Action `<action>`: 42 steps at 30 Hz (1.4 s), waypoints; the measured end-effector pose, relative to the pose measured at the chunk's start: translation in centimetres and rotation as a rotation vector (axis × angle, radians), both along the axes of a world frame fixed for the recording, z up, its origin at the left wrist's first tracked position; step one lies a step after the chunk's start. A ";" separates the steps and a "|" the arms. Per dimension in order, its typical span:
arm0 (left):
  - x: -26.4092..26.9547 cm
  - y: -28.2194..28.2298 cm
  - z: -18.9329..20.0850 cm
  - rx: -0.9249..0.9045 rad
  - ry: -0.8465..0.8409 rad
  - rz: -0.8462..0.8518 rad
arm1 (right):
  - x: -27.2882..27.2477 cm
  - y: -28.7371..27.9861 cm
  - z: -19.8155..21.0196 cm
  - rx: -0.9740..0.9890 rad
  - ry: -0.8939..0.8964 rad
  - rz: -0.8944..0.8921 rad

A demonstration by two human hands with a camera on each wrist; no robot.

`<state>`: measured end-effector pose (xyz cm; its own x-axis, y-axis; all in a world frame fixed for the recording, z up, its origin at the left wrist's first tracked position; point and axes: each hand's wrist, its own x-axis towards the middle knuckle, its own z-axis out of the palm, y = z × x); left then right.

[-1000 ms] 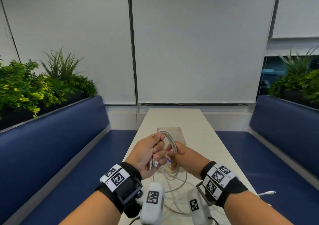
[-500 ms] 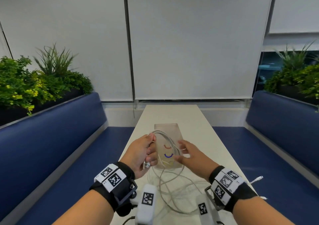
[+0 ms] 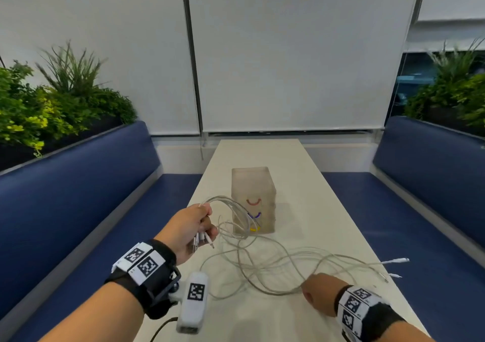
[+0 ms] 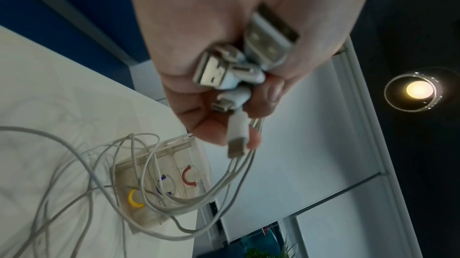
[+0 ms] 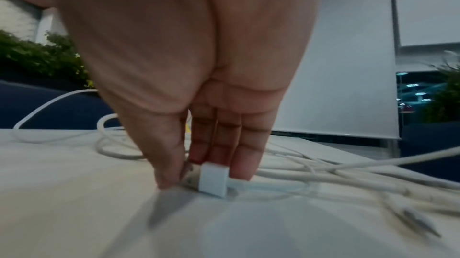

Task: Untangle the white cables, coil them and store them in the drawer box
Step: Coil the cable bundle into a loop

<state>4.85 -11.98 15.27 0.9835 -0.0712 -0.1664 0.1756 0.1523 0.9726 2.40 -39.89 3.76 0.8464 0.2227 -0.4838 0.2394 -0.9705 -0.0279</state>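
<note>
Several white cables sprawl tangled over the long table. My left hand is raised above the table's left side and grips a bundle of cable ends; the left wrist view shows several white plugs bunched in its fingers. Low on the table at the near right, my right hand pinches a white plug between thumb and fingers against the tabletop. The translucent drawer box stands upright beyond the tangle, with red, blue and yellow handles on its closed drawers.
Blue benches run along both sides of the table. More cable ends hang over the table's right edge. Planters with green plants sit behind each bench. White blinds close off the far end.
My hands have parted: the right let go of the loop, dropped to the near right of the table and pinched a plug. The left keeps its bundle, and the cables have spread out.
</note>
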 end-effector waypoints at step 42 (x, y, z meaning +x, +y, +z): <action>-3.1 -2.6 2.6 -0.265 -0.010 -0.217 | -0.1 9.6 11.9 0.726 -0.631 0.125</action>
<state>1.70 -14.60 17.86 0.9420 -0.3189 -0.1042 0.2222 0.3602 0.9060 2.29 -30.26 15.63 0.8531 0.3939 0.3421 0.5159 -0.7345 -0.4409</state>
